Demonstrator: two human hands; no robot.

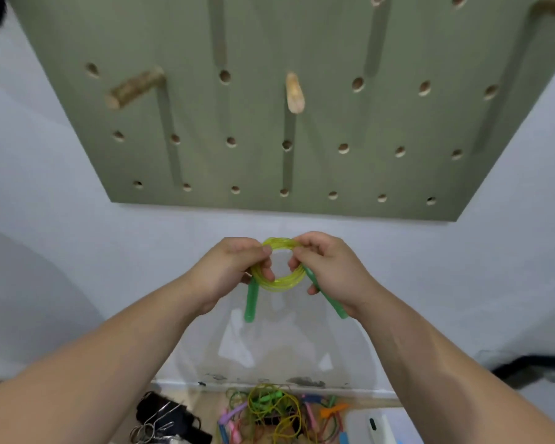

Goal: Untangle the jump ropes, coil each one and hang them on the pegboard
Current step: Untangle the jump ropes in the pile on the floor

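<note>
1. Pegboard point(334, 123): flat matte olive-green panel on a pale wall, with rows of round holes. It sat above the hands with nothing hung on it.
2. Tangled pile of jump ropes point(276, 415): lay on the floor by the skirting, well below the hands and not yet sorted. Thin glossy cords in yellow, green, pink, purple and orange, with plastic handles mixed in.
3. Left hand point(228, 274): grip closed, thumb and fingers pinching the left side of the coil. Risk: if it eased off, the loops would likely spring apart.
4. Right hand point(330, 270): grip closed on the right side of the coil, with one handle running under the palm. Same risk.
5. Coiled yellow-green jump rope point(281, 285): held in the air between both hands, below the pegboard and well short of any peg. Translucent, slick plastic cord in several round loops; looked springy. Risk: hooking only some of the loops over a peg would drop the rest.
6. Left peg point(132, 89): rough, bark-like cylinder that jutted out.
7. Middle peg point(294, 92): pale, smooth, tapered. Risk: a slick coil might slide off.
8. Green handles point(251, 302): slim translucent rods that dangled below the coil. Risk: a swing could tug loops loose.
</note>
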